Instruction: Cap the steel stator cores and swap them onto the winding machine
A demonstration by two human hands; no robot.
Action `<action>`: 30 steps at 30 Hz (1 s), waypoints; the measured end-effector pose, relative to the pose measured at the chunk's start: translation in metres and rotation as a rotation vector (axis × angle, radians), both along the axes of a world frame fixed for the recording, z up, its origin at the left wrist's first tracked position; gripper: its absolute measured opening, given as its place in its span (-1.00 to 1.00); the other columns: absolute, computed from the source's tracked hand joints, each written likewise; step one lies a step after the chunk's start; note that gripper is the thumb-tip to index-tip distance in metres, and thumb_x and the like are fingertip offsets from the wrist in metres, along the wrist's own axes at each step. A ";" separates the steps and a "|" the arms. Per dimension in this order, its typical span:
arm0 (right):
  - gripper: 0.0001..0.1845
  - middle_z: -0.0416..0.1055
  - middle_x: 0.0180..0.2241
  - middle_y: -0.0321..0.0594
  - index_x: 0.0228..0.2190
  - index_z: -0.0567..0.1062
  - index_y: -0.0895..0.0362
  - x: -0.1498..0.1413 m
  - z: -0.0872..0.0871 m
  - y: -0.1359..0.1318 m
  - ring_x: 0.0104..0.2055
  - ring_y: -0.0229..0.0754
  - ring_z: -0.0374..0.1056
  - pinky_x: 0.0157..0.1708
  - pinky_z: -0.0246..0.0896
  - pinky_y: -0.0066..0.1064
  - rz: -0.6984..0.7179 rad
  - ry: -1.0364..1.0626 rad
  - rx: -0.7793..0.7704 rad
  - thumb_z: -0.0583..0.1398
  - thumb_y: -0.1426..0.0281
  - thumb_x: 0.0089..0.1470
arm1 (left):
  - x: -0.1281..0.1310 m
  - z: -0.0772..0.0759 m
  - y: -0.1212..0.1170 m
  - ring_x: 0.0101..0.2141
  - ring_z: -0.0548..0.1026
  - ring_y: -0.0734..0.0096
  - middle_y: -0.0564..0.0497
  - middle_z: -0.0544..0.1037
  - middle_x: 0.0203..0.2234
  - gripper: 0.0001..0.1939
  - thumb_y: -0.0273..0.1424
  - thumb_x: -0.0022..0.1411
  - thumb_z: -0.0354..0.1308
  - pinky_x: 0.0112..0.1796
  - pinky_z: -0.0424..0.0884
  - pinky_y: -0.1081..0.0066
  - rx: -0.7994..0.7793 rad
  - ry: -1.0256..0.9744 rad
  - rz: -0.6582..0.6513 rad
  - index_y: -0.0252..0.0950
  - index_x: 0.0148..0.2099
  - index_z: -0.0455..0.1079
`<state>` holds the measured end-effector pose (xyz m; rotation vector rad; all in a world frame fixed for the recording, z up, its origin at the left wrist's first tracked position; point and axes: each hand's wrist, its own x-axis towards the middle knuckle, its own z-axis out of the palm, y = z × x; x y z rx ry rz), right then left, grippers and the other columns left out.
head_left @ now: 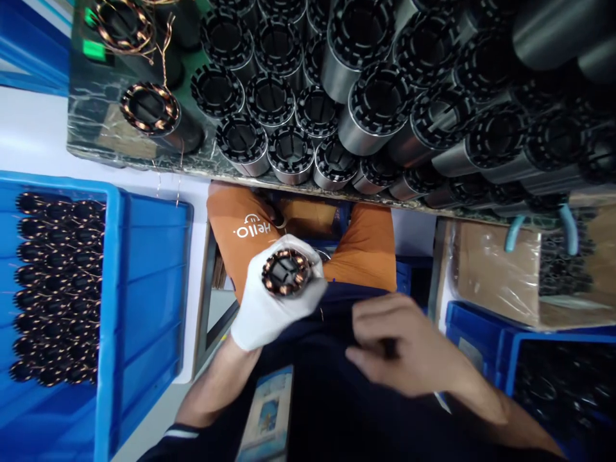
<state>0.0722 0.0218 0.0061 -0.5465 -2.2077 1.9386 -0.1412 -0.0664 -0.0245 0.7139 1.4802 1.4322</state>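
Observation:
My left hand point(269, 308), in a white glove, is wrapped round a motor stator point(287, 273) above my lap. The stator's end faces up, showing a ring of copper windings around a dark slotted core. To its right, apart from it, is my right hand point(402, 343), bare and slightly blurred. Its fingers are curled in towards the thumb; whatever they may hold is hidden. Another wound stator point(150, 109) stands at the left of the bench, with copper wire ends sticking out. Many unwound stators point(291, 154) with black slotted ends crowd the bench in front of me.
At the left, a blue bin point(108, 289) holds rows of copper-wound stators. On the right are a cardboard box point(500, 276), blue-handled pliers point(570, 231) at the bench edge, and a blue crate point(481, 337) with dark parts. The bench edge point(192, 170) runs above my knees.

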 end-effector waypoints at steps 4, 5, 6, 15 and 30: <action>-0.80 0.43 -0.39 -0.40 -0.23 0.67 0.08 -0.001 0.010 0.028 -0.47 -0.34 0.17 -0.47 0.02 -0.41 -0.274 -0.046 -0.047 0.54 0.29 0.33 | -0.002 0.017 -0.007 -0.27 0.69 0.28 0.05 0.70 -0.19 -0.40 -0.56 0.13 0.55 -0.12 0.68 0.30 0.022 0.274 -0.118 -0.13 0.21 0.65; -0.79 0.46 -0.35 -0.40 -0.11 0.73 0.07 -0.007 0.011 0.032 -0.49 -0.37 0.14 -0.49 0.01 -0.43 -0.295 -0.029 -0.068 0.56 0.28 0.31 | -0.001 0.021 -0.008 -0.26 0.71 0.27 0.06 0.72 -0.14 -0.23 -0.55 0.14 0.55 -0.10 0.70 0.30 0.015 0.263 -0.161 -0.07 0.37 0.58; -0.71 0.48 -0.32 -0.40 -0.03 0.75 0.05 -0.015 0.012 0.035 -0.50 -0.39 0.11 -0.50 0.01 -0.44 -0.301 -0.007 -0.092 0.59 0.27 0.28 | 0.001 0.024 -0.008 -0.21 0.75 0.24 0.05 0.74 -0.07 -0.10 -0.54 0.14 0.56 -0.06 0.72 0.28 0.015 0.252 -0.197 -0.03 0.49 0.49; -0.73 0.50 -0.40 -0.33 -0.29 0.66 0.13 -0.041 0.005 0.030 -0.44 -0.32 0.33 -0.48 0.18 -0.48 -0.391 0.079 -0.031 0.46 0.25 0.45 | 0.032 0.008 -0.010 -0.25 0.74 0.14 0.09 0.71 -0.23 -0.26 -0.38 0.05 0.62 -0.01 0.73 0.06 0.094 0.420 0.004 -0.07 0.24 0.44; -0.91 0.79 -0.15 -0.40 -0.01 0.74 -0.04 -0.011 0.033 0.056 -0.40 -0.32 0.57 -0.40 0.42 -0.33 -0.130 0.114 0.875 0.37 0.34 0.55 | 0.005 0.027 -0.003 -0.20 0.59 0.35 0.06 0.57 -0.17 -0.53 -0.55 0.05 0.48 -0.16 0.52 0.36 0.217 0.436 -0.087 -0.17 -0.01 0.46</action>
